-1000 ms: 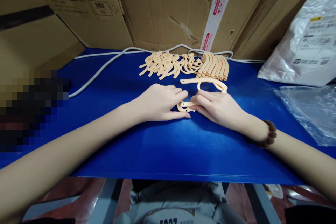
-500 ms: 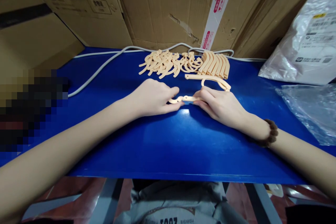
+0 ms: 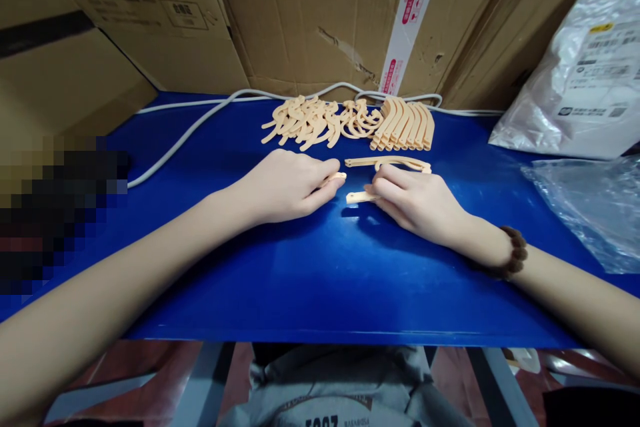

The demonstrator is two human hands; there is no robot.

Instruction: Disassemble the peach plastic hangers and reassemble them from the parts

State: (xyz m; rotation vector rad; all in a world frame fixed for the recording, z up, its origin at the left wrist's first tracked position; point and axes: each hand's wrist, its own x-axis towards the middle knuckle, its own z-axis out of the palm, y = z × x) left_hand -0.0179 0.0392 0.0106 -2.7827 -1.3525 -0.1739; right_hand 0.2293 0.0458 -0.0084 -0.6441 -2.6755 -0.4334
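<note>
My left hand (image 3: 295,185) pinches a small beige plastic piece (image 3: 340,175), whose tip shows past the thumb and forefinger. Most of that piece is hidden by the fingers. Across a narrow gap, my right hand (image 3: 417,203) is closed on a beige plastic strip (image 3: 356,197) with a hole near its free end, pointing left. Just behind the right fingers are a longer beige strip (image 3: 363,161) and a curved part. Whether these join the held strip cannot be seen.
Loose curved beige pieces (image 3: 300,120), hook-shaped pieces (image 3: 361,120) and a neat row of curved strips (image 3: 407,123) lie at the back of the blue table (image 3: 300,280). A white cable (image 3: 185,147) runs behind them. Cardboard boxes (image 3: 310,13) and plastic bags (image 3: 575,93) stand around.
The two held pieces, touching or overlapping before, are now apart. The long strip behind the right hand has come nearer, and its arched part looks flatter.
</note>
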